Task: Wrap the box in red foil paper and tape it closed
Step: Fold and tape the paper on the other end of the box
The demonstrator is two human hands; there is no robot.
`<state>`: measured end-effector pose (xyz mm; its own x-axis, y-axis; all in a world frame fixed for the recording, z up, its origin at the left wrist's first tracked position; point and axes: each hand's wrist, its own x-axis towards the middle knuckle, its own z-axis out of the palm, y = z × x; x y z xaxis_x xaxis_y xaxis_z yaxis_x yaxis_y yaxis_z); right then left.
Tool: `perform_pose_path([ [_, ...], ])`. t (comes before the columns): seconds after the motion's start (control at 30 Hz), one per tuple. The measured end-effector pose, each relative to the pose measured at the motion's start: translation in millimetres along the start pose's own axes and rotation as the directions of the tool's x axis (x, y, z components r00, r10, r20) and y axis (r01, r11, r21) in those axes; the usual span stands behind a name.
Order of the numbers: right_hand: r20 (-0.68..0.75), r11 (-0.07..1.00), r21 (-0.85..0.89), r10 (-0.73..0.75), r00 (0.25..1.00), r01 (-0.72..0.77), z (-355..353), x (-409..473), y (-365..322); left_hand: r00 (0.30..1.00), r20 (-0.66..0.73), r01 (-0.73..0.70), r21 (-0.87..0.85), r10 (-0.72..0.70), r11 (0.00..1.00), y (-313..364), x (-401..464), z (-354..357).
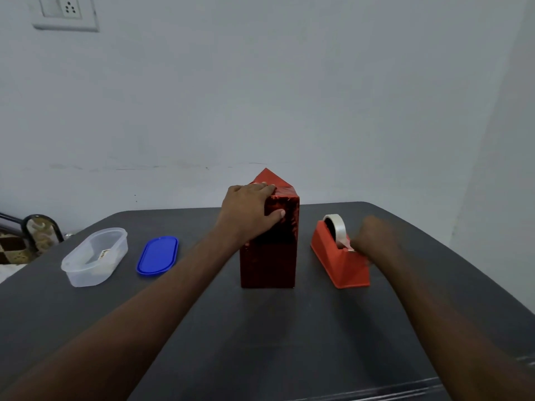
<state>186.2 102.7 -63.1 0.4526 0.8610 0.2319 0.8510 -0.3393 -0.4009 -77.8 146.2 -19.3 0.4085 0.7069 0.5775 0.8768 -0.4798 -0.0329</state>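
Now: wrapped box stands, tape is pulled

The left hand (249,211) grips the top of the upright red-foil box (269,247) at the middle of the table (260,328). The right hand (373,235), blurred, pinches tape at the dispenser (338,259) just beside.

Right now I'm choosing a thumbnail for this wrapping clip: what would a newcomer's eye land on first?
First the tall box wrapped in red foil, upright at the table's centre, with a foil flap still sticking up at its top. The left hand grips its upper edge. Next the orange tape dispenser just right of it, where the blurred right hand reaches the tape end.
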Motion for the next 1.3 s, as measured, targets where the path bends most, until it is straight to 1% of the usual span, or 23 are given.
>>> perform_pose_path([
  [0.13, 0.130, 0.984, 0.144, 0.085, 0.988, -0.104, -3.0, 0.1, -1.9, 1.000, -0.015, 0.004, -0.007, -0.004, 1.000, -0.7, -1.5, 2.4],
  [0.2, 0.198, 0.973, 0.176, 0.114, 0.973, -0.150, -6.6, 0.5, -3.3, 1.000, -0.017, 0.004, -0.006, -0.004, 1.000, -0.3, -1.7, 2.4],
  [0.27, 0.236, 0.955, 0.227, 0.134, 0.962, -0.189, -8.4, 1.1, -4.0, 1.000, -0.016, 0.003, -0.004, -0.003, 1.000, 0.4, -2.2, 2.4],
  [0.33, 0.260, 0.915, 0.325, 0.156, 0.953, -0.238, -8.0, 1.0, -4.7, 1.000, -0.015, 0.003, -0.006, -0.004, 1.000, 0.5, -2.5, 2.2],
  [0.37, 0.263, 0.885, 0.385, 0.168, 0.950, -0.263, -8.0, 0.9, -5.0, 1.000, -0.014, 0.003, -0.007, -0.003, 1.000, 0.4, -2.5, 1.8],
  [0.43, 0.227, 0.823, 0.487, 0.202, 0.953, -0.291, -8.7, 0.0, -6.9, 1.000, -0.015, 0.003, -0.004, -0.003, 1.000, -0.2, -2.0, 0.8],
  [0.53, 0.150, 0.723, 0.634, 0.233, 0.961, -0.274, -5.2, -6.8, -4.7, 1.000, -0.017, 0.003, -0.006, -0.003, 1.000, 0.5, -2.2, 1.0],
  [0.67, 0.128, 0.578, 0.760, 0.315, 0.940, -0.297, 11.6, -22.6, 11.8, 0.999, -0.038, -0.007, -0.005, 0.006, 1.000, 2.2, -5.4, -0.3],
  [0.7, 0.124, 0.551, 0.779, 0.331, 0.935, -0.299, 16.9, -25.6, 16.2, 0.999, -0.035, -0.002, -0.011, 0.001, 1.000, 3.0, -5.8, -1.1],
  [0.73, 0.119, 0.546, 0.781, 0.346, 0.931, -0.303, 23.3, -28.1, 20.8, 1.000, -0.030, 0.004, -0.015, -0.005, 1.000, 3.6, -5.6, -1.8],
  [0.87, 0.050, 0.611, 0.740, 0.366, 0.929, -0.280, 48.6, -38.8, 32.9, 1.000, -0.019, 0.019, -0.003, -0.019, 1.000, 4.0, -4.6, -2.5],
  [0.97, 0.008, 0.594, 0.759, 0.399, 0.917, -0.265, 56.7, -43.5, 32.6, 1.000, -0.009, 0.023, 0.001, -0.023, 1.000, 3.1, -4.6, -3.2],
  [1.1, -0.017, 0.531, 0.808, 0.453, 0.891, -0.255, 62.7, -49.4, 25.1, 1.000, -0.011, 0.020, -0.001, -0.020, 1.000, 3.6, -5.0, -3.4],
  [1.3, 0.047, 0.371, 0.889, 0.509, 0.860, -0.269, 66.6, -55.1, 19.7, 1.000, -0.009, 0.018, -0.016, -0.018, 1.000, 2.4, -4.5, -2.4],
])
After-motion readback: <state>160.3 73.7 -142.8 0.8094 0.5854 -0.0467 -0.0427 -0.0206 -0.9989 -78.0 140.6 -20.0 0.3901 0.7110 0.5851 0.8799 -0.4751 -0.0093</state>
